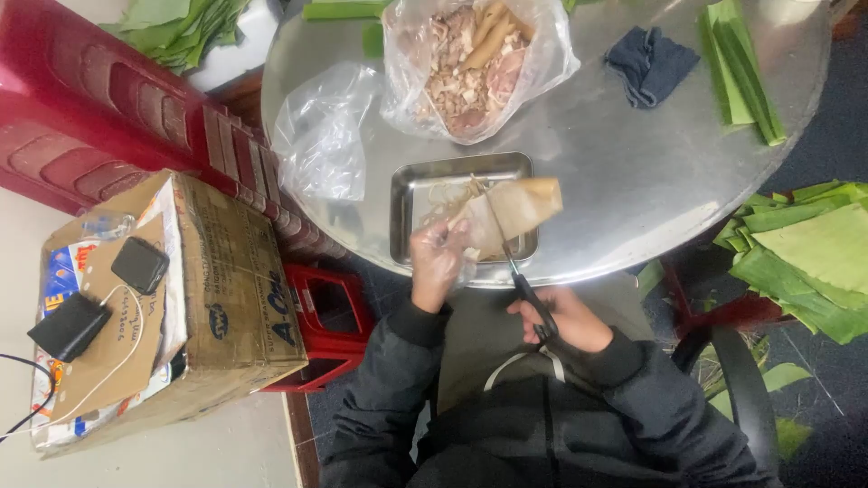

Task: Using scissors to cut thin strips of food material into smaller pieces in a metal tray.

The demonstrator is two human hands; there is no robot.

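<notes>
My left hand [438, 260], in a clear plastic glove, grips a flat tan piece of meat or skin [517, 210] and holds it over a square metal tray [418, 181]. My right hand [568, 318] is bare and holds black-handled scissors [517, 267], whose blades run up across the tan piece. Thin cut strips lie in the tray. Both hands are at the near edge of a round metal table [624, 172].
A clear bag of mixed meat pieces [475, 63] and an empty clear bag [321, 136] sit behind the tray. A dark cloth [649, 61] and folded green leaves [741, 68] lie at right. More leaves [805, 258] are stacked at far right. Cardboard box [226, 271] at left.
</notes>
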